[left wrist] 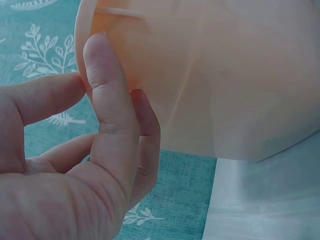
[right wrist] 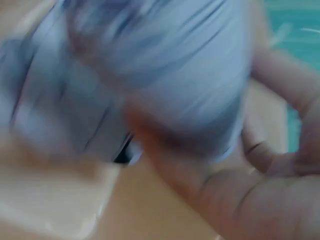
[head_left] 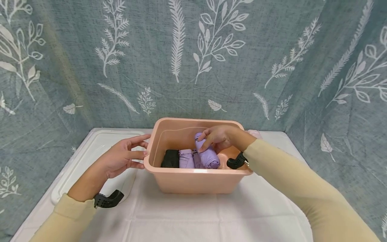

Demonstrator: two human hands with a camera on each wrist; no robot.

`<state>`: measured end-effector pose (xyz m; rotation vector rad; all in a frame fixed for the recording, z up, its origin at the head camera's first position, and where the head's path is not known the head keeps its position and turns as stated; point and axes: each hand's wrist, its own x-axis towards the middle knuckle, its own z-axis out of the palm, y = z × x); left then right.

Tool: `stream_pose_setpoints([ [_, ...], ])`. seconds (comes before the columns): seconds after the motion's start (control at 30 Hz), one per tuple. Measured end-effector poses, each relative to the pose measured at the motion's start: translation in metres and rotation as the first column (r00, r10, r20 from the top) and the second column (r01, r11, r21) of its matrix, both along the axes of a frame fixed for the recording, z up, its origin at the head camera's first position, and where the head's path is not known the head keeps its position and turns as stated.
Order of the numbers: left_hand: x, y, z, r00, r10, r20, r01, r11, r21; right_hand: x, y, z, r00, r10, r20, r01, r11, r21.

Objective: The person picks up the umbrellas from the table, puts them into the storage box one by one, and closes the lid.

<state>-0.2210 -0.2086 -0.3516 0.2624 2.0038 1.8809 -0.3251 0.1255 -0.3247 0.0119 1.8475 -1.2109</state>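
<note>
Peach plastic rectangular bin point(head_left: 195, 182): looks like the roll-arranging step, right hand point(head_left: 222, 135) working inside.
Right thumb and fingers pinch a light-purple cylindrical fabric roll point(head_left: 209, 157), tilted beside the row with the black fabric roll point(head_left: 170, 159); left hand point(head_left: 122, 156) pinches left rim. Next probably calls for straightening it, clear of front wall; open floor rightward.

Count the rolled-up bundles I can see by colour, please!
Black bundle: 1
Purple bundles: 3, counting the one in the right hand and a partly hidden one
Total: 4 in view
</note>
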Motion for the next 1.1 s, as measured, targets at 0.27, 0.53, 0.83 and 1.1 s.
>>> stream_pose_setpoints([
  [0.27,0.000,0.002,0.000,1.000,-0.004,0.012,0.004,1.000,-0.003,0.000,0.001,-0.013,1.000,-0.011,0.014,0.010,0.999,0.033],
  [0.53,-0.001,0.000,0.002,1.000,0.013,0.020,-0.013,1.000,-0.015,-0.001,0.001,-0.016,1.000,0.014,0.015,-0.015,0.999,0.050],
  [0.83,0.000,0.000,0.000,0.999,0.020,0.025,-0.020,1.000,-0.019,0.001,0.001,-0.021,0.997,0.077,-0.012,-0.075,0.992,0.105],
  [1.1,0.001,-0.001,0.000,1.000,0.009,0.009,-0.008,1.000,-0.011,0.003,0.002,-0.023,0.992,0.124,-0.039,-0.116,0.981,0.155],
])
